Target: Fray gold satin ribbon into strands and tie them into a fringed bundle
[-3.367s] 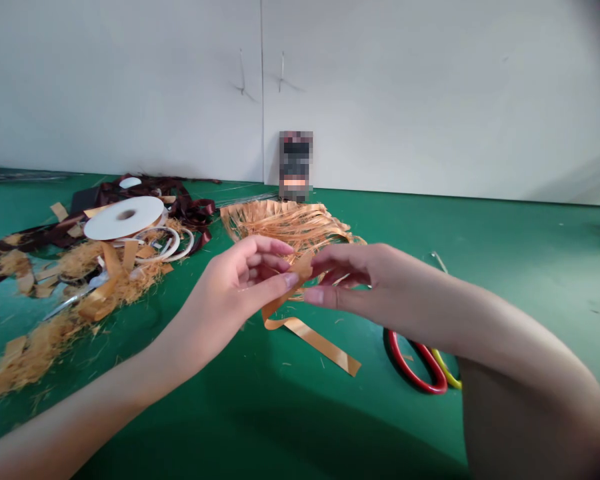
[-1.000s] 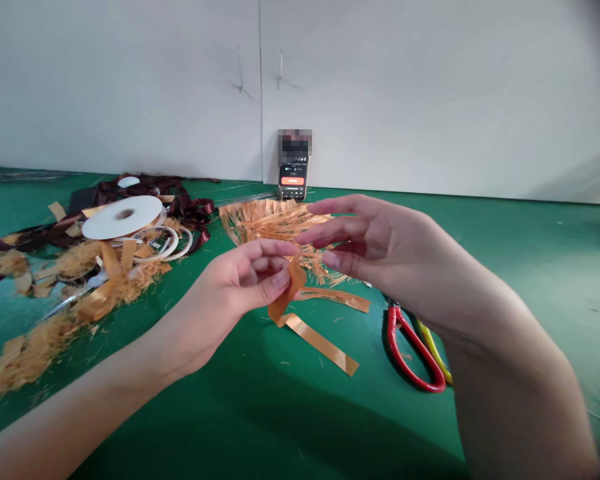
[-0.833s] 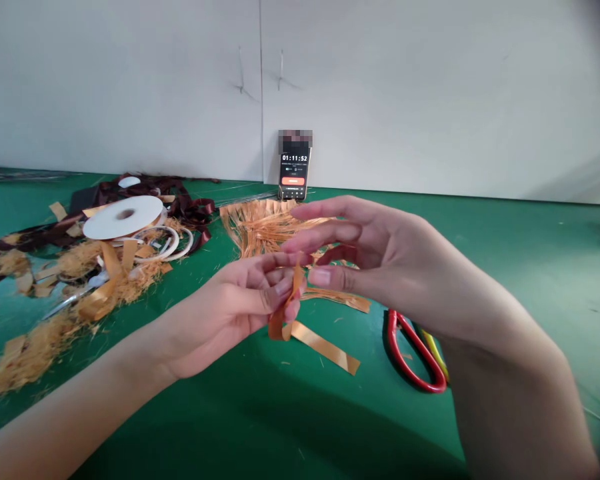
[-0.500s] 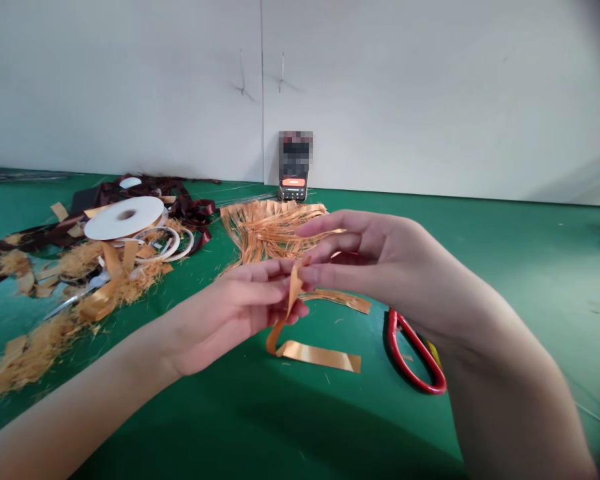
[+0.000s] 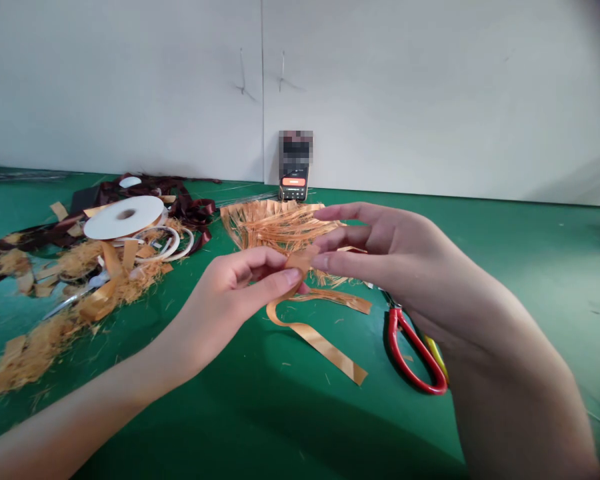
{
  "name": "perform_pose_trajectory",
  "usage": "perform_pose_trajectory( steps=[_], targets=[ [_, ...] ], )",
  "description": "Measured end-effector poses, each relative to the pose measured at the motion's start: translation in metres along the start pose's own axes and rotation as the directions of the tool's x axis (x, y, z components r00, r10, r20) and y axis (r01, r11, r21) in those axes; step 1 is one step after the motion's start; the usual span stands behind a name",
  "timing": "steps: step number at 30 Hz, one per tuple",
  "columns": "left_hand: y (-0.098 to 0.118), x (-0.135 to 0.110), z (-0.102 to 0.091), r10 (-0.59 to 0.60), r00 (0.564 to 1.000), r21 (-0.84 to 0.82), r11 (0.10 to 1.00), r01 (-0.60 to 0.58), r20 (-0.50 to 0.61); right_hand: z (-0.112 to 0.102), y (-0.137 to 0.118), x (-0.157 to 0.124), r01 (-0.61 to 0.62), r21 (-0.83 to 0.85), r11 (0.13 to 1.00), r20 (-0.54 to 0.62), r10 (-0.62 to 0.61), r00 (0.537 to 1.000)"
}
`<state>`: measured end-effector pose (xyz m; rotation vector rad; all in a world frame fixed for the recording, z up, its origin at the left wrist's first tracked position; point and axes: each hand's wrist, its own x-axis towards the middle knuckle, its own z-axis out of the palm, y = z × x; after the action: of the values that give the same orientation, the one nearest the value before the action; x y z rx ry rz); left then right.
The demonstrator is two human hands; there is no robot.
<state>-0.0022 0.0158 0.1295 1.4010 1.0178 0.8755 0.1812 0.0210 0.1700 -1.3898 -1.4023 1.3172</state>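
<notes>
A gold satin ribbon [image 5: 325,343] hangs from my left hand [image 5: 230,300], pinched between thumb and fingers. Its tail curls down below the hand and lies slanting towards the lower right on the green table. My right hand [image 5: 400,253] has thumb and a finger closed at the ribbon's upper end, its index finger held out above. Behind both hands lies a bunch of frayed gold ribbon strips [image 5: 260,223], partly covered by them. One more frayed strip [image 5: 343,300] rests just under my right hand. Beside my right wrist are red-handled scissors [image 5: 415,353], their blades mostly hidden.
To the left, a white ribbon spool [image 5: 125,217], white rings [image 5: 180,243], dark brown ribbon [image 5: 193,207] and frayed gold scraps [image 5: 50,347] form a heap. A phone [image 5: 295,165] leans on the white wall. Something yellow [image 5: 436,353] lies behind the scissors.
My left hand has turned, bringing its thumb over the ribbon. My right hand has shifted slightly right. The ribbon's upper part now lies flatter, and its tail has swung to a steeper slant.
</notes>
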Motion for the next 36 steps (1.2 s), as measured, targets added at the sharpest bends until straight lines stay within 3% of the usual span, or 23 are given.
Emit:
perform_pose_trajectory(
  steps=[8,16,21,24,27,32,36],
  targets=[
    [-0.002,-0.003,0.0,0.043,0.999,0.066,0.997,-0.042,-0.024,0.007,0.003,-0.003,0.037,-0.03,0.999,0.047,-0.036,0.998],
    [-0.001,-0.002,0.002,0.023,0.999,0.082,0.996,-0.019,-0.047,0.005,-0.001,-0.004,0.158,-0.107,0.982,-0.148,-0.173,0.974],
    [0.001,-0.002,0.001,0.031,0.999,0.089,0.996,-0.029,-0.021,0.009,-0.001,-0.006,0.045,-0.083,0.996,-0.005,-0.046,0.999],
    [0.002,-0.002,0.002,0.045,0.999,0.12,0.992,-0.041,-0.026,0.012,-0.004,-0.007,0.003,-0.145,0.989,0.012,-0.002,1.0],
    [0.002,-0.003,0.003,0.032,0.999,0.159,0.987,-0.028,-0.023,0.013,-0.004,-0.006,0.033,-0.17,0.985,-0.03,-0.038,0.999],
    [0.001,-0.003,0.003,0.022,0.999,0.176,0.984,-0.016,-0.033,0.012,0.002,-0.004,0.16,-0.229,0.96,-0.159,-0.199,0.967],
    [0.001,-0.003,0.002,0.013,1.0,0.179,0.984,-0.008,-0.026,0.01,0.002,-0.003,0.164,-0.223,0.961,-0.233,-0.216,0.948]
  ],
)
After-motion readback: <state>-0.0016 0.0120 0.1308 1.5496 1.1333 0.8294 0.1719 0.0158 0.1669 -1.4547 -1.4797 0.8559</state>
